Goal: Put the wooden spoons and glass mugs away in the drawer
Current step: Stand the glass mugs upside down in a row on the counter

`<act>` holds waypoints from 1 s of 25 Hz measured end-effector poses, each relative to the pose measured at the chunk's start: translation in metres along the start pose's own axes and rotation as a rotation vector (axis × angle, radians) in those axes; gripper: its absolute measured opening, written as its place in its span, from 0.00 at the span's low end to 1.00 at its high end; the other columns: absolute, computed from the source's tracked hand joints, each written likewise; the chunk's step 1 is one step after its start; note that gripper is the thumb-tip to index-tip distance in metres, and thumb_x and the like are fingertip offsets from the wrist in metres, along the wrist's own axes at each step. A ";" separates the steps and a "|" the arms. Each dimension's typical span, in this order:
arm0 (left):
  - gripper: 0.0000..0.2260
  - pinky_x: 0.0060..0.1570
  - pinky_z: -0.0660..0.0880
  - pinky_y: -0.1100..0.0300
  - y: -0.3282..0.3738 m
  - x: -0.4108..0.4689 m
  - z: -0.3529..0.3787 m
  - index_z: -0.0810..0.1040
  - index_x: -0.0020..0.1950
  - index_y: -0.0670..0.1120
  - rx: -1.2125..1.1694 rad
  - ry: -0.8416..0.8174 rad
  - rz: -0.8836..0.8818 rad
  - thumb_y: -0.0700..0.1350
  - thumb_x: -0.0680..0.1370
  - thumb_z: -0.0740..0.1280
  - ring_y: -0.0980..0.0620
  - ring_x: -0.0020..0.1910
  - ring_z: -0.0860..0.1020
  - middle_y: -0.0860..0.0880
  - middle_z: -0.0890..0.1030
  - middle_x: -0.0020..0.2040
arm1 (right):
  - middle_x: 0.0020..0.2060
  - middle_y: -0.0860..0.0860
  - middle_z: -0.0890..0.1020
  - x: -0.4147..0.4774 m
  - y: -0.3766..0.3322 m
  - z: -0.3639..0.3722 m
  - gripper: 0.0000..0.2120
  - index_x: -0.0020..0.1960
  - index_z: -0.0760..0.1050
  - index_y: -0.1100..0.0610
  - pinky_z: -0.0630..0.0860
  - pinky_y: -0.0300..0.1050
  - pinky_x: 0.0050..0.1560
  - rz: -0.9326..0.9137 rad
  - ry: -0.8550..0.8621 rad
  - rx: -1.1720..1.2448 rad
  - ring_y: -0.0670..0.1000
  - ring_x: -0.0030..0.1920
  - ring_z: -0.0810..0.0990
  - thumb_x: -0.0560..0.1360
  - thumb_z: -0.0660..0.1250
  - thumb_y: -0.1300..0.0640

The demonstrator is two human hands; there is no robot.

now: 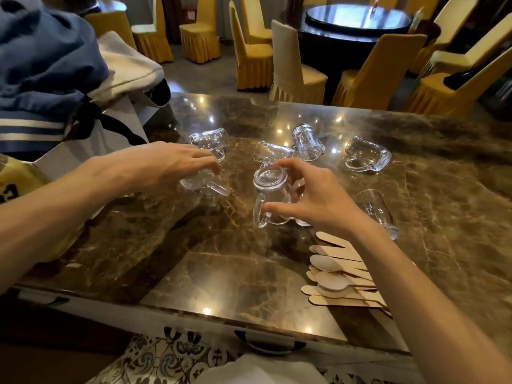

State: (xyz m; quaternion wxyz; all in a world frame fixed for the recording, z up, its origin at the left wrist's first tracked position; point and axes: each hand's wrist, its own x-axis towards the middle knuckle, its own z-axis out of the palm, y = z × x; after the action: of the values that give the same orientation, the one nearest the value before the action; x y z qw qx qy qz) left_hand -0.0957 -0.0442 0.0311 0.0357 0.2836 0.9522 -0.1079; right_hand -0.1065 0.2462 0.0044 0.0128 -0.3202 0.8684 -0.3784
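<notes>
My left hand [177, 164] is curled down over a glass mug [202, 184] that lies on its side on the marble top [235, 278]. My fingers wrap across its body and its handle sticks out to the right, since from above is the easy way to take a tipped mug. My right hand [313, 200] pinches a second mug [273, 195] between thumb and fingertips, its base turned toward me and its handle hanging at the left. I judge I'm gathering one mug per hand.

Five other mugs [367, 157] lie on their sides around and beyond my hands. The wooden spoons [340, 278] sit heaped under my right forearm, near the front edge. Below that edge is the drawer handle [270, 343]. The drawer looks closed, so I'll need a free hand to open it.
</notes>
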 end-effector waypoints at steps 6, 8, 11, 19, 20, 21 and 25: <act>0.30 0.44 0.79 0.60 0.003 0.022 -0.005 0.67 0.69 0.50 0.076 -0.006 0.092 0.32 0.69 0.67 0.51 0.68 0.66 0.51 0.70 0.69 | 0.51 0.43 0.77 0.029 0.009 0.000 0.34 0.64 0.70 0.52 0.76 0.34 0.51 -0.045 -0.019 0.054 0.42 0.51 0.77 0.62 0.79 0.50; 0.30 0.50 0.77 0.62 0.004 0.030 -0.007 0.68 0.69 0.50 0.080 0.017 0.138 0.30 0.69 0.65 0.50 0.69 0.66 0.50 0.71 0.69 | 0.51 0.41 0.75 0.040 0.012 0.000 0.32 0.63 0.70 0.51 0.75 0.29 0.48 -0.056 -0.064 0.065 0.41 0.51 0.75 0.62 0.79 0.53; 0.30 0.56 0.62 0.70 0.004 0.042 -0.010 0.69 0.67 0.52 0.032 0.002 0.201 0.29 0.69 0.64 0.53 0.70 0.64 0.51 0.71 0.68 | 0.55 0.42 0.73 0.054 0.018 0.000 0.31 0.63 0.70 0.50 0.73 0.24 0.46 -0.055 -0.136 0.052 0.40 0.52 0.73 0.63 0.78 0.55; 0.35 0.69 0.63 0.51 -0.006 0.061 -0.014 0.73 0.67 0.52 -0.157 -0.235 0.125 0.59 0.66 0.44 0.52 0.71 0.64 0.52 0.71 0.69 | 0.59 0.44 0.75 0.083 0.035 0.000 0.32 0.64 0.70 0.50 0.73 0.32 0.52 -0.023 -0.247 -0.004 0.43 0.56 0.73 0.63 0.78 0.52; 0.35 0.69 0.63 0.51 -0.007 0.063 -0.013 0.72 0.67 0.53 -0.146 -0.224 0.147 0.60 0.65 0.44 0.52 0.71 0.64 0.52 0.71 0.69 | 0.60 0.46 0.75 0.085 0.037 0.000 0.32 0.64 0.70 0.50 0.74 0.35 0.54 -0.011 -0.259 -0.001 0.44 0.56 0.74 0.63 0.78 0.51; 0.35 0.69 0.63 0.51 -0.008 0.065 -0.013 0.72 0.67 0.53 -0.123 -0.220 0.160 0.60 0.66 0.43 0.52 0.71 0.63 0.52 0.70 0.70 | 0.61 0.46 0.75 0.087 0.039 0.002 0.33 0.64 0.70 0.50 0.74 0.35 0.54 -0.004 -0.269 0.001 0.44 0.56 0.74 0.63 0.78 0.51; 0.40 0.69 0.62 0.52 -0.009 0.067 -0.009 0.72 0.68 0.51 -0.095 -0.192 0.175 0.61 0.64 0.37 0.50 0.71 0.63 0.51 0.70 0.70 | 0.59 0.46 0.77 0.093 0.045 0.006 0.32 0.65 0.71 0.52 0.70 0.31 0.53 -0.020 -0.275 -0.033 0.42 0.54 0.73 0.63 0.78 0.53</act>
State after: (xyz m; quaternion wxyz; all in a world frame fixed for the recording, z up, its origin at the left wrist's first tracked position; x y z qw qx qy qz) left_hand -0.1570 -0.0139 0.0330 0.1492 0.3518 0.9201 -0.0857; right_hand -0.2034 0.2118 -0.0093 0.1228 -0.3778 0.8614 -0.3164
